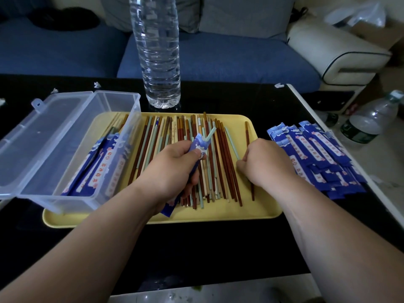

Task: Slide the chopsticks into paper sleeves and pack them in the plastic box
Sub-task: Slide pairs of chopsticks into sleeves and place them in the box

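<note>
While the left hand (175,165) gripped a blue paper sleeve (200,147) above the yellow tray (258,206), a pale green chopstick (210,134) stuck out of the sleeve's top. The right hand (264,162), fingers curled, pinched another green chopstick (231,141) at the right edge of the loose chopsticks (166,136) on the tray. Packed sleeves (96,169) lay in the open plastic box (54,200) at the left. A sleeve pile (317,154) sat on the black table (196,248) just right of the tray, a water bottle (159,62) behind it.
</note>
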